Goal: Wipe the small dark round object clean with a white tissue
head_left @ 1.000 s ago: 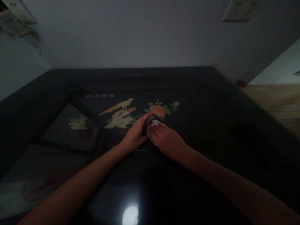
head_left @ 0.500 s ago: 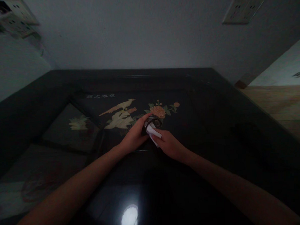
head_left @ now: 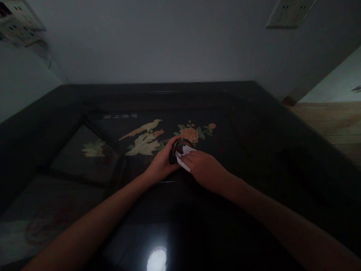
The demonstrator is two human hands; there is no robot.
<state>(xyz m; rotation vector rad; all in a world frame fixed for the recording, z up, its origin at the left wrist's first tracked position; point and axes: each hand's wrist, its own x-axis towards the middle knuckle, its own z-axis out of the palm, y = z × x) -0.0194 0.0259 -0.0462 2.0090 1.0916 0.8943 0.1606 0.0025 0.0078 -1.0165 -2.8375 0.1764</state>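
Near the middle of the dark glossy tabletop (head_left: 254, 212), my left hand (head_left: 161, 163) is closed round the left side of a small dark round vessel (head_left: 179, 145) with a shiny rim. Its exact kind is hard to make out in the dim light. My right hand (head_left: 207, 169) pinches a folded white tissue or paper (head_left: 184, 163) and presses it against the vessel's near right edge. That hand covers part of the vessel and of the white sheet.
Under the glossy surface shows a bird-and-flower picture, with an orange flower (head_left: 189, 134) just beyond my hands. A grey wall (head_left: 153, 41) rises behind the table. Wall sockets (head_left: 291, 13) are at the upper right, others (head_left: 19, 22) at upper left. Wooden floor (head_left: 331, 122) lies to the right.
My right hand has turned over and moved slightly up with the white sheet, now back up over the vessel's edge. The vessel looks tilted more toward me; my left hand has stayed on it.
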